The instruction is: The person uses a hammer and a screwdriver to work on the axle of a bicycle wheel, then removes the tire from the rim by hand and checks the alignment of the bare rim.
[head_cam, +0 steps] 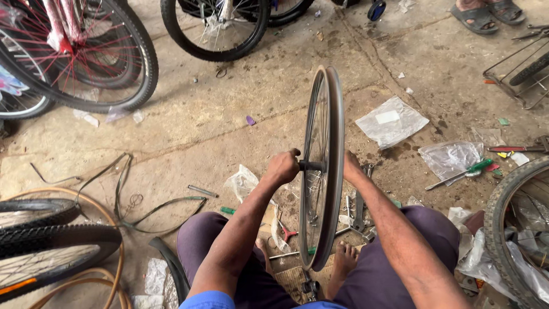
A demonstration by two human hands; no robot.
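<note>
Left hand [281, 167] fingers curled tight round the stub of the dark axle [311, 166] on the near side of the bare metal bicycle rim with thin spokes [323, 171] — closed grip, knuckles up. Right hand [350, 167] sits on the far side of the rim at hub height, mostly hidden behind it; cannot tell how its fingers are set or whether they close on the axle. The rim stands upright, edge-on to the camera, held between both forearms over the lap, its lower edge down by the person's bare foot [345, 256]. Legs in purple trousers [377, 280] spread either side.

Under the rim on the concrete floor [229, 114] — scattered metal spanners [359, 212], a red-handled tool [287, 233], crumpled clear plastic wrap [243, 182]. Right of it: a flat clear plastic bag with a white label [392, 121], another crinkled clear bag [450, 159], a green-handled screwdriver [460, 173]. Far right a tyred wheel wrapped in plastic [514, 229] and a wire carrier rack [523, 74]. Left: black knobbly tyres [54, 240], tan rubber hoops [108, 252], loose black rubber strips [123, 189]. Top left a wheel with red spokes [86, 51], top centre another black-tyred wheel [214, 28]. Top right another person's sandalled feet [486, 12].
</note>
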